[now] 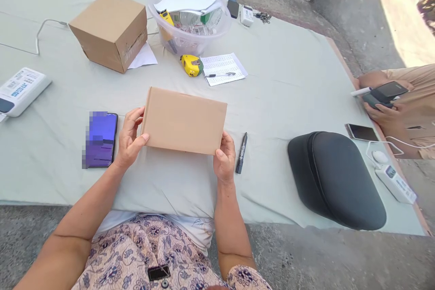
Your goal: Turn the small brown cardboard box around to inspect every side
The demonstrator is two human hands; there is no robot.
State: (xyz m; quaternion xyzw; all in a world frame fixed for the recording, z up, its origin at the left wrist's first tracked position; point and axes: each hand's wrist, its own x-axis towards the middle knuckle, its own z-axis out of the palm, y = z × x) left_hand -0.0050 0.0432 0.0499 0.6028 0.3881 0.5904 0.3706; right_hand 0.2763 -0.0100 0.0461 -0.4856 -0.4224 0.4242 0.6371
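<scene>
A flat, closed brown cardboard box [184,121] is held over the pale cloth-covered table [268,99]. My left hand [132,138] grips its left end, thumb on top near the lower corner. At the lower right corner, my right hand [224,157] holds the box with its thumb on the upper face and its fingers along the side. A phone [102,140] with a purple-blue screen lies left of my left hand. Just right of my right hand is a black marker [241,153].
Ahead are a larger carton [108,29], a clear tub [190,45] of bottles and papers, a yellow tape measure [191,65] and a printed sheet [226,67] with a pen. A black case [340,181] stands right. Two people's hands show at the far and right edges.
</scene>
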